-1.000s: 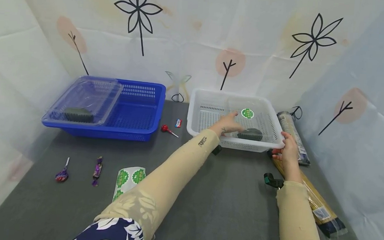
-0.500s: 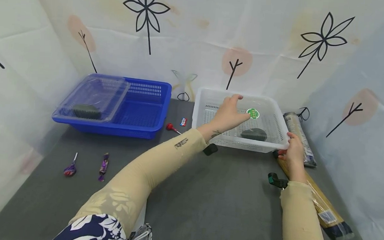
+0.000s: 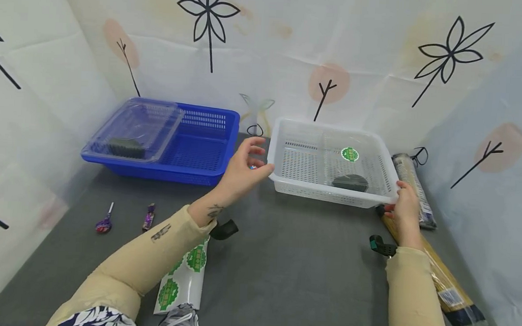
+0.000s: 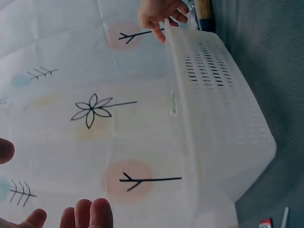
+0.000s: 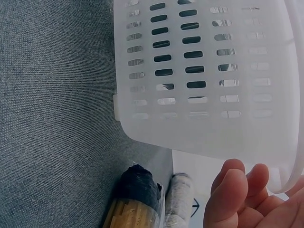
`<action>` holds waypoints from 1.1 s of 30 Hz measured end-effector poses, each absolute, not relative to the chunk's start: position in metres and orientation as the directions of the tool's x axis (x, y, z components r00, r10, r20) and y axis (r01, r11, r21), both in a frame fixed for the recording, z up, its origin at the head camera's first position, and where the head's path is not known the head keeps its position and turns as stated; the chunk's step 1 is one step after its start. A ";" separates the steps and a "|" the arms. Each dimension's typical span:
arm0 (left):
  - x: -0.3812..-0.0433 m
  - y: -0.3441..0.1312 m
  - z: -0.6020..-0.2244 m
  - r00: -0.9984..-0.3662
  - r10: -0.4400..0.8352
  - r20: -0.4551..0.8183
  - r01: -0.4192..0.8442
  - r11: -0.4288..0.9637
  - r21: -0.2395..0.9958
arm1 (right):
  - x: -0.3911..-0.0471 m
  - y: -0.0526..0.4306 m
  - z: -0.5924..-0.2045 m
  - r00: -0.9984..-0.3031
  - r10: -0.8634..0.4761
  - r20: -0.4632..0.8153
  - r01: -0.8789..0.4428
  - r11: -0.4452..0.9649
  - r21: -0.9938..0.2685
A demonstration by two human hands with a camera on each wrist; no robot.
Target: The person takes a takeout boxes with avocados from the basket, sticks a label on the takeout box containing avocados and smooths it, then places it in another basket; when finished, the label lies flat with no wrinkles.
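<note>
White perforated plastic basket (image 3: 312, 192), right of frame centre
Right hand (image 3: 407, 205) grips its lower-right corner; left hand (image 3: 239, 175), thumb and fingers apart, near its left rim

The person's bare left hand (image 3: 241, 173) has moved from above the white rectangular plastic basket (image 3: 304, 190) to its left end; contact is hard to judge.
</note>
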State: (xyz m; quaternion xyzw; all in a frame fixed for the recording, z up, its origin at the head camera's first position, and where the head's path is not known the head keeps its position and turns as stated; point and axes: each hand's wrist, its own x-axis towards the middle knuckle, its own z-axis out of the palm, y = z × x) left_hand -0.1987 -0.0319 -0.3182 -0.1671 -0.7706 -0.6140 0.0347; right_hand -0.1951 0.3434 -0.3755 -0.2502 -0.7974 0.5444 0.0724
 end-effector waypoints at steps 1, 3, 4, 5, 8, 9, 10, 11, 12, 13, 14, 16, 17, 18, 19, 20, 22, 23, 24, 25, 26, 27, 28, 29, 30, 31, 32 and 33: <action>-0.196 -0.041 -0.323 -0.946 0.194 0.260 0.295 0.183 0.938 | -0.195 0.343 -0.375 -0.865 0.476 -0.156 0.319 0.284 -0.904; -0.191 -0.059 -0.334 -0.953 0.143 0.269 0.290 0.159 0.944 | -0.195 0.343 -0.376 -0.865 0.476 -0.156 0.321 0.286 -0.903; -0.189 -0.068 -0.340 -0.954 0.118 0.274 0.290 0.152 0.945 | -0.195 0.344 -0.376 -0.865 0.477 -0.159 0.324 0.287 -0.902; -0.187 -0.077 -0.346 -0.957 0.091 0.277 0.287 0.135 0.948 | -0.194 0.344 -0.376 -0.864 0.477 -0.161 0.327 0.288 -0.900; -0.181 -0.103 -0.365 -0.958 -0.017 0.285 0.284 0.057 0.957 | -0.194 0.344 -0.377 -0.859 0.483 -0.168 0.335 0.285 -0.898; -0.179 -0.113 -0.371 -0.958 -0.061 0.281 0.280 0.027 0.960 | -0.194 0.344 -0.377 -0.858 0.484 -0.169 0.337 0.285 -0.897; -0.177 -0.122 -0.378 -0.956 -0.108 0.272 0.275 -0.011 0.961 | -0.193 0.344 -0.377 -0.858 0.485 -0.169 0.338 0.285 -0.897; -0.176 -0.131 -0.383 -0.952 -0.159 0.262 0.273 -0.049 0.961 | -0.193 0.344 -0.377 -0.857 0.487 -0.168 0.338 0.285 -0.897; -0.176 -0.140 -0.389 -0.947 -0.210 0.245 0.267 -0.088 0.960 | -0.193 0.344 -0.378 -0.857 0.488 -0.163 0.335 0.290 -0.896; -0.183 -0.155 -0.405 -0.943 -0.241 0.231 0.276 -0.176 0.945 | -0.193 0.343 -0.378 -0.858 0.490 -0.158 0.334 0.296 -0.895; -0.186 -0.168 -0.413 -0.936 -0.278 0.217 0.283 -0.226 0.932 | -0.194 0.343 -0.378 -0.858 0.490 -0.152 0.331 0.303 -0.894; -0.191 -0.189 -0.424 -0.922 -0.349 0.167 0.278 -0.295 0.914 | -0.194 0.343 -0.379 -0.858 0.494 -0.140 0.328 0.316 -0.890; -0.193 -0.198 -0.426 -0.914 -0.382 0.135 0.266 -0.314 0.911 | -0.194 0.342 -0.379 -0.857 0.497 -0.135 0.327 0.322 -0.889; -0.195 -0.206 -0.428 -0.907 -0.409 0.098 0.251 -0.340 0.906 | -0.194 0.342 -0.379 -0.858 0.497 -0.132 0.325 0.325 -0.888; -0.198 -0.213 -0.428 -0.903 -0.426 0.060 0.235 -0.372 0.898 | -0.194 0.342 -0.380 -0.856 0.499 -0.131 0.325 0.325 -0.888; -0.193 -0.214 -0.417 -0.890 -0.456 0.016 0.202 -0.362 0.910 | -0.194 0.343 -0.380 -0.856 0.500 -0.130 0.325 0.324 -0.889; -0.194 -0.220 -0.409 -0.878 -0.475 -0.061 0.152 -0.397 0.905 | -0.194 0.343 -0.380 -0.855 0.501 -0.130 0.325 0.323 -0.889; -0.197 -0.225 -0.408 -0.879 -0.469 -0.085 0.145 -0.433 0.890 | -0.194 0.343 -0.380 -0.856 0.500 -0.132 0.324 0.320 -0.890; -0.199 -0.230 -0.406 -0.883 -0.458 -0.100 0.139 -0.459 0.877 | -0.194 0.343 -0.380 -0.857 0.499 -0.133 0.323 0.318 -0.891; -0.201 -0.233 -0.406 -0.886 -0.450 -0.113 0.138 -0.487 0.863 | -0.194 0.343 -0.379 -0.856 0.499 -0.133 0.325 0.319 -0.890; -0.204 -0.237 -0.406 -0.885 -0.451 -0.116 0.139 -0.494 0.858 | -0.194 0.343 -0.379 -0.856 0.499 -0.135 0.325 0.315 -0.892; -0.206 -0.240 -0.407 -0.884 -0.453 -0.117 0.143 -0.498 0.855 | -0.194 0.342 -0.379 -0.856 0.498 -0.136 0.325 0.314 -0.892; -0.209 -0.243 -0.408 -0.878 -0.463 -0.122 0.147 -0.503 0.852 | -0.194 0.342 -0.379 -0.857 0.496 -0.137 0.324 0.313 -0.893; -0.215 -0.249 -0.417 -0.878 -0.468 -0.097 0.170 -0.496 0.852 | -0.194 0.342 -0.379 -0.858 0.495 -0.138 0.325 0.315 -0.892; -0.223 -0.257 -0.427 -0.875 -0.478 -0.075 0.196 -0.491 0.849 | -0.194 0.342 -0.379 -0.858 0.495 -0.139 0.327 0.316 -0.891; -0.230 -0.264 -0.437 -0.871 -0.488 -0.058 0.216 -0.485 0.847 | -0.194 0.342 -0.378 -0.857 0.496 -0.139 0.330 0.322 -0.888; -0.237 -0.270 -0.448 -0.866 -0.499 -0.039 0.234 -0.473 0.849 | -0.194 0.342 -0.378 -0.857 0.497 -0.136 0.333 0.331 -0.883; -0.244 -0.278 -0.458 -0.865 -0.502 -0.021 0.252 -0.469 0.847 | -0.195 0.343 -0.380 -0.856 0.499 -0.133 0.336 0.342 -0.877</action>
